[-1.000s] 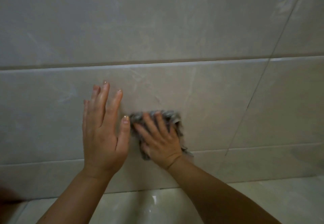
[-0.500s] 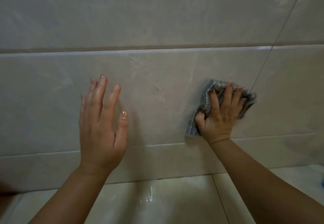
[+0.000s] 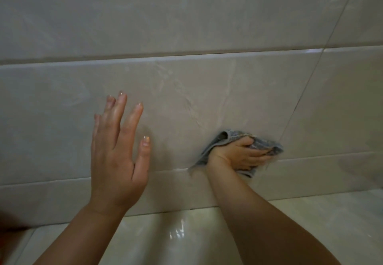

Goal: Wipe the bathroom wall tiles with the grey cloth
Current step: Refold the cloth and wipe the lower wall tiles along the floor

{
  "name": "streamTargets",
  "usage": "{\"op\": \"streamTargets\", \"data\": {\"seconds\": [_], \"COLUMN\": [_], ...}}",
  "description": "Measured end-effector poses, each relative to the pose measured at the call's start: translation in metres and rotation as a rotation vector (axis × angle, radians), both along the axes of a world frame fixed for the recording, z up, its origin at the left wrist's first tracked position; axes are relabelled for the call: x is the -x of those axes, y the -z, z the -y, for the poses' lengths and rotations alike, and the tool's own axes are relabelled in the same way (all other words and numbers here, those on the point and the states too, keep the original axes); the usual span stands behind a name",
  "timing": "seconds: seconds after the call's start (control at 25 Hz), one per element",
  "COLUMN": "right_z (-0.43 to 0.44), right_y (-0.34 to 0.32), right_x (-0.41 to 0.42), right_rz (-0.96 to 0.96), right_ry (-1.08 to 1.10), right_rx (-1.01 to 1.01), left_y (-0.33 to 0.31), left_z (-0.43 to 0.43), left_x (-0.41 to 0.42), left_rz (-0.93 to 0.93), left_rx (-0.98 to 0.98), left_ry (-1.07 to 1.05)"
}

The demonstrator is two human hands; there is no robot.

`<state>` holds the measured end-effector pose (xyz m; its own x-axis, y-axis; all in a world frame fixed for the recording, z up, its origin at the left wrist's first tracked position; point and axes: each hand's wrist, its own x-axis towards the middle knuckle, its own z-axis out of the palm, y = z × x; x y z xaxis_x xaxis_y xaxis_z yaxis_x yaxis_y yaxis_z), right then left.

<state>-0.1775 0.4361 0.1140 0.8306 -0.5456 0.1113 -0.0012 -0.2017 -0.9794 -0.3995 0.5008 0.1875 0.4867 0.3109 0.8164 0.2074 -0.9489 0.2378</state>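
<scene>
Right hand [image 3: 240, 155] grips bunched grey cloth [image 3: 261, 143] against wall tiles [image 3: 207, 99] low right, left hand [image 3: 118, 150] spread flat on tile.

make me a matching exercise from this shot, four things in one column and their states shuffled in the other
1. bare left hand
2. bare right hand
3. crumpled grey cloth
4. glossy pale floor tile

a. bunched against the beige wall tile
b. fingers straight, holding nothing
c. gripping fabric
d. at the bottom, reflecting light

Pairs: 1-b, 2-c, 3-a, 4-d
</scene>
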Motion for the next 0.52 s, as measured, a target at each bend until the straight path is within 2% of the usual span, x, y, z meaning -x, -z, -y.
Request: {"op": "streamTargets", "data": {"seconds": [0.16,0.24,0.32,0.52], "right_z": [-0.051,-0.058,-0.047,-0.006], "right_y": [0.002,-0.006,-0.014,-0.004], "right_x": [0.068,0.082,0.07,0.0], "right_rz": [-0.074,-0.154,-0.216,-0.143], "right_ry": [0.054,-0.065,-0.084,0.312], "right_rx": [-0.075,-0.189,-0.344,-0.193], "left_y": [0.001,0.001,-0.001,-0.006], "left_z": [0.001,0.001,0.002,0.004], "left_x": [-0.005,-0.01,-0.013,-0.013], "left_rz": [0.006,0.009,0.014,0.061], "left_rx": [-0.004,0.012,0.034,0.031], "left_ry": [-0.005,-0.01,-0.012,-0.005]}}
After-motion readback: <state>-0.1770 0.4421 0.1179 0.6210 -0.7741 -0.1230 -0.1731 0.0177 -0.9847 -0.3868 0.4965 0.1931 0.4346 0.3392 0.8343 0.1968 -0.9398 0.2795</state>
